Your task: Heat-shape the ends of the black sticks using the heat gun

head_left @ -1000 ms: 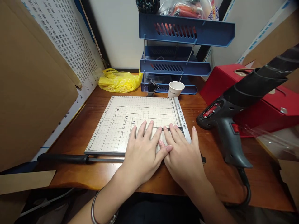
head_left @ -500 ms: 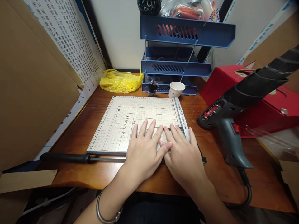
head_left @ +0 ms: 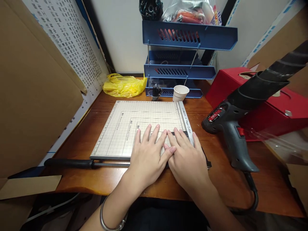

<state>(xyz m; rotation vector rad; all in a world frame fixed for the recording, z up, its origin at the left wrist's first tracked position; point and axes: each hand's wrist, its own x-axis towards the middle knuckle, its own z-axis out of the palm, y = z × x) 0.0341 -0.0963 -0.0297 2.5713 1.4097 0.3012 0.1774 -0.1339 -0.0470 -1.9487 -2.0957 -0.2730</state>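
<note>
A paper cutter (head_left: 115, 134) with a cream gridded board lies on the wooden table, its black handle (head_left: 69, 163) pointing left along the near edge. My left hand (head_left: 149, 154) rests flat on the board's near part, fingers spread. Beside it my right hand (head_left: 189, 157) also lies flat, its fingers reaching toward the ruler strip (head_left: 186, 120) on the right. The two thumbs overlap. A dark strip (head_left: 179, 133) shows by the right fingers; what lies beneath the palms is hidden.
Behind the cutter stand a white paper cup (head_left: 180, 93), a small cup of thin black sticks (head_left: 156, 92), a yellow plastic bag (head_left: 124, 85) and a blue tiered tray (head_left: 190, 35). A heat gun (head_left: 237, 128) stands at right before a red box (head_left: 271, 118). Cardboard (head_left: 36, 83) walls the left.
The view has shifted slightly. Both hands keep the same flat pose on the cutter, and nothing else has visibly moved.
</note>
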